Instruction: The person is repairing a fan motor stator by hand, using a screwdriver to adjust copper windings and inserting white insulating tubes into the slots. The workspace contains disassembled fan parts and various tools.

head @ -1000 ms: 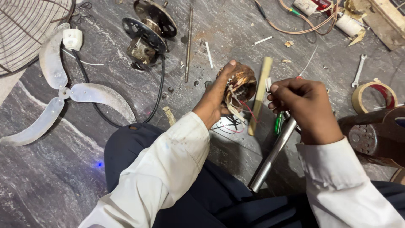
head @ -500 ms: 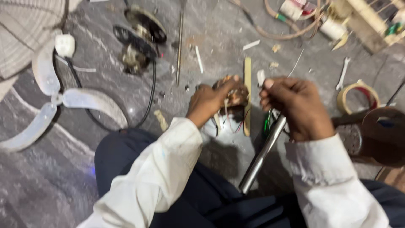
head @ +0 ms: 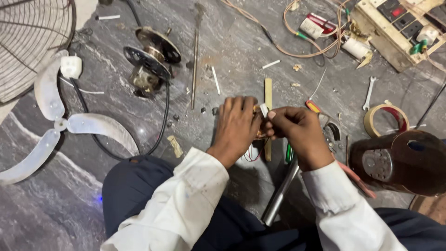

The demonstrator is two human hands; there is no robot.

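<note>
The left hand (head: 238, 122) wraps its grip around a copper-wound motor coil (head: 258, 135) on the floor (head: 232, 56), mostly hidden at its 3 o'clock, while the right hand (head: 297, 128) pinches a small white sleeve (head: 264, 109) at the coil's 12 o'clock, both hands touching.

A small box (head: 317, 25) lies on the floor near the top right, among loops of orange wire; it is oblong and white, with a red band along its upper edge and a label on its face too small to make out. Just right of it lies a white cylinder (head: 355, 47) that may be a wrapped roll, beside the pale wooden switchboard (head: 395, 28). No signs or screens show
</note>
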